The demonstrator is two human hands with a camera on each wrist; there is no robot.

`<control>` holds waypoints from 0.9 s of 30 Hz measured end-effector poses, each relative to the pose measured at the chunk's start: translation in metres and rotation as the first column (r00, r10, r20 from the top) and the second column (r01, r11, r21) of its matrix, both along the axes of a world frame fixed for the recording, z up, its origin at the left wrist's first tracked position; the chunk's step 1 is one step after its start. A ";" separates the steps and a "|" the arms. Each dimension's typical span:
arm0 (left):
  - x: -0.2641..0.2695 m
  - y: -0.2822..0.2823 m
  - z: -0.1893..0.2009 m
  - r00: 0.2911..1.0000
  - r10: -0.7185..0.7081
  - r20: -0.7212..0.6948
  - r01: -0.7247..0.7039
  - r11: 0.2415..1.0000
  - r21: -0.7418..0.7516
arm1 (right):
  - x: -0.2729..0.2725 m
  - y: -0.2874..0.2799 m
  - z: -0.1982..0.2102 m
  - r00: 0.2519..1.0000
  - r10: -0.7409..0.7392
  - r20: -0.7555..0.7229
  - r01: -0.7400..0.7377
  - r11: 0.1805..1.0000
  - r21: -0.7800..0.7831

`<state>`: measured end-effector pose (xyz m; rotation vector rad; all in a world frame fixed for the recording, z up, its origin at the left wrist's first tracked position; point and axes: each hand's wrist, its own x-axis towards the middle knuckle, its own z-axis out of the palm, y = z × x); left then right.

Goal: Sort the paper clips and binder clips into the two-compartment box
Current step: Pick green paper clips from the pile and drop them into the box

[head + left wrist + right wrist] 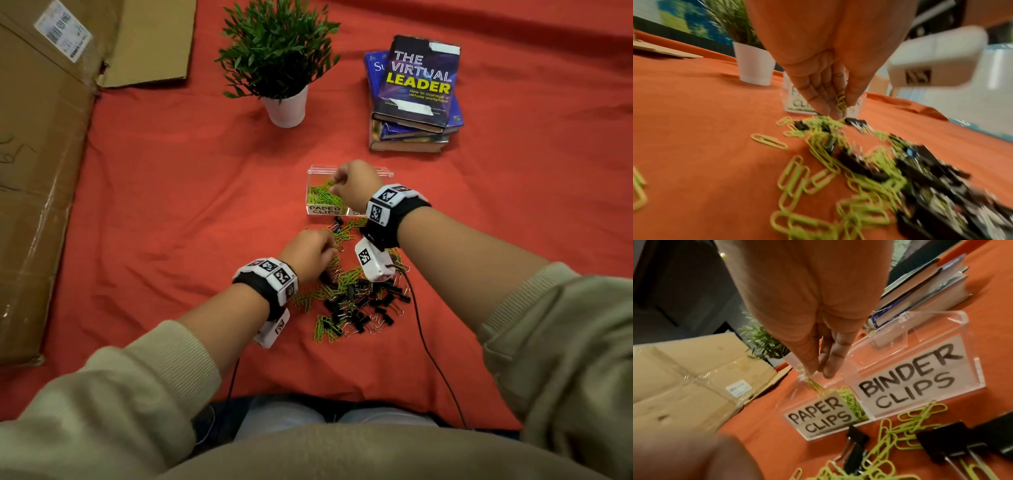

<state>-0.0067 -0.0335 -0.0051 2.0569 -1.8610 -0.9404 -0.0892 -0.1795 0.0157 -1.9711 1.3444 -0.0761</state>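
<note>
My right hand reached forward with fingers pointing down, thumb and forefinger pinched. My left hand hung lower and nearer me, fingertips pinched together.

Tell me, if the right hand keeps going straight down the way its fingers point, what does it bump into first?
Probably the green paper clips already lying in the box's PAPER CLIPS side. The right hand hangs over that side, fingers pointing down, with clips dangling below its fingertips. How deep it sits is unclear.

Box labels read "PAPER CLIPS", "BINDER CLIPS"; book reads "THE VIRTUAL LEADER".
</note>
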 end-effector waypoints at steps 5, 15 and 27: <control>0.019 -0.018 0.019 0.985 0.150 -0.090 -0.152 0.988 -0.015 | -0.012 0.008 0.006 0.999 0.047 0.024 -0.045 0.995 -0.085; 0.029 -0.093 0.026 0.986 0.093 0.138 -0.083 0.994 -0.074 | -0.085 0.065 -0.019 0.999 0.010 0.031 -0.009 1.000 -0.003; 0.011 0.003 -0.028 0.971 0.185 0.154 -0.183 0.983 -0.026 | -0.075 0.073 -0.045 0.976 0.123 -0.180 -0.145 0.983 -0.115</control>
